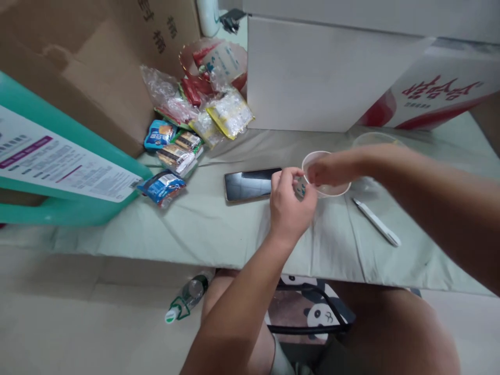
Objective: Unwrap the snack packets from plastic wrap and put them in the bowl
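A small white bowl [336, 194] with printed marks on its side stands on the cloth-covered table. My left hand [292, 202] grips its left side near the rim, thumb and fingers closed. From the right, my right hand [328, 171] reaches down into the bowl with its fingers curled together; the fingertips and anything in them are hidden or blurred. Just left of my left hand lies a dark-screened phone [250, 186], its right end partly covered by the fingers. A slim white-handled knife-like tool [378, 224] rests to the right of the bowl.
A clear round lid or container [371, 138] sits behind my right wrist. Snack packets [166, 187] and wrappers [230, 112] lie at left, near a red-tinted bowl [188, 56]. A green jug [78, 161], cardboard box [89, 62] and white box [300, 73] stand around. A bottle [193, 291] is below the table edge.
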Demonstrator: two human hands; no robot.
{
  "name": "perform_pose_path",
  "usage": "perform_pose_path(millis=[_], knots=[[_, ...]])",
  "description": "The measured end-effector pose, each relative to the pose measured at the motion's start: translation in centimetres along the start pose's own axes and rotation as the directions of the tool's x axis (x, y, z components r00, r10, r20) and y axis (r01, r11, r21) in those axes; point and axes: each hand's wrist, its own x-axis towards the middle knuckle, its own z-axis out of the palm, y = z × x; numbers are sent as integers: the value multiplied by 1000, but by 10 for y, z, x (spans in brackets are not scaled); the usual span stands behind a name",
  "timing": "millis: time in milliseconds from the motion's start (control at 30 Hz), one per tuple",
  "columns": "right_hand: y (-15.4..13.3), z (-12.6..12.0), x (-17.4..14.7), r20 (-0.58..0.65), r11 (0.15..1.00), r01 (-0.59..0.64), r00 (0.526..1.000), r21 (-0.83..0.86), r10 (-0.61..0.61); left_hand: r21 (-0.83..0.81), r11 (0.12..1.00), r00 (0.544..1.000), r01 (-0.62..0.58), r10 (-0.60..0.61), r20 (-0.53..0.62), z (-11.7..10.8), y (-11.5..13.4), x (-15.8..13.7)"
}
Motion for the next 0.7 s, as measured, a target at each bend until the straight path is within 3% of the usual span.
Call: perform_pose_path(millis=[67, 100, 200, 267, 467, 567, 700], knots=[[-1, -27, 1, 131, 998, -60, 990, 34, 55, -55, 997, 997, 54, -57, -47, -4, 0, 4], [-5, -38, 5, 103, 994, -99, 990, 47, 93, -63, 995, 995, 71, -76, -68, -6, -1, 7], [-34, -54, 34, -210, 964, -172, 954, 203, 214, -47, 995, 990, 87, -92, -106, -8, -1, 11], [-60, -50, 64, -259, 965, -122, 948, 233, 182, -64, 993, 989, 101, -107, -105, -9, -1, 12], [-119, -33, 140, -201, 962, -140, 961, 236, 189, -213, 970, 988, 117, -135, -74, -16, -7, 13], [-120, -28, 148, -257, 952, -134, 944, 276, 207, -293, 949, 977, 120, -165, -132, -20, -10, 16], [-97, -16, 133, -332, 927, -16, 931, 374, 150, -351, 925, 963, 143, -211, -166, -26, -6, 18]])
